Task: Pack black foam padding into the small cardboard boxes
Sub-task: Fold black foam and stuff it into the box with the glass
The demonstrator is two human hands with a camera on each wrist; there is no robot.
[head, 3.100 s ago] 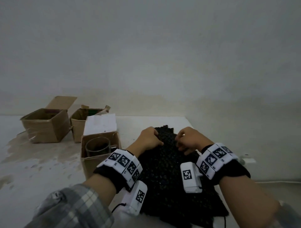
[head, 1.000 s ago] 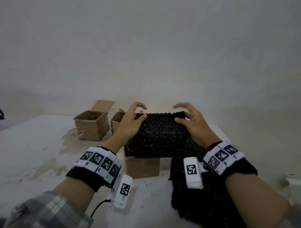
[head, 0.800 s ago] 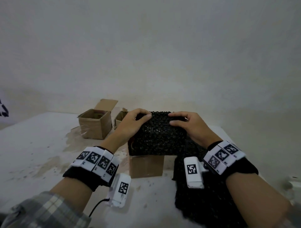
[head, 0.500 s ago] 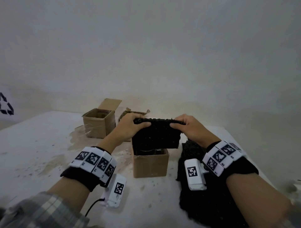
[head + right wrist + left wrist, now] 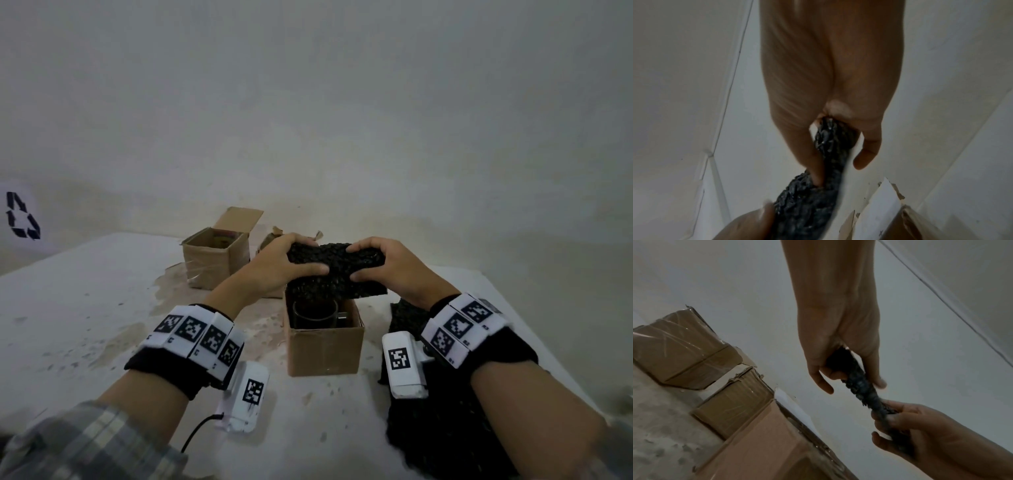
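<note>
Foam sheet (image 5: 337, 270) now folded over, above open cardboard box (image 5: 325, 346); left hand (image 5: 281, 265), right hand (image 5: 394, 270) each in closed grip on its ends; counter (image 5: 85, 308) free leftward.

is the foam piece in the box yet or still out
Still out. Both hands, left hand and right hand, hold the foam piece folded above the open box, where a glass sits.

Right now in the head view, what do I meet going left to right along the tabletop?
Recycling sign → far open cardboard box → left hand → black foam piece, held over the near open cardboard box → right hand → pile of black foam.
</note>
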